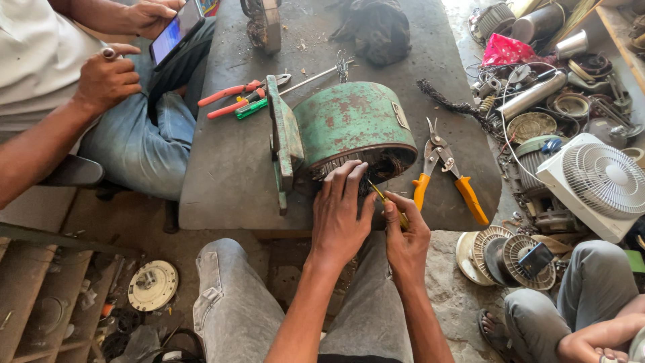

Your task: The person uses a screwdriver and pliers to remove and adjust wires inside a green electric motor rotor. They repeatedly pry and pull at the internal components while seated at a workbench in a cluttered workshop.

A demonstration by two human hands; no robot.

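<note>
Pressing spread left hand [342,215] fingers into the green motor housing [353,124], right hand [405,238] pinching a yellow-handled screwdriver [386,202], small pale label plate [401,115] sitting on the housing's side.

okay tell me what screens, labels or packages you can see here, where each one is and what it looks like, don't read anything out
Phone screen: top left, held by a seated person's hand; dark slab, lit bluish display.
Label plate: on the green motor housing, right side; small pale rectangle.
Pink wrapper: top right among metal parts; crumpled, shiny pink.
</note>
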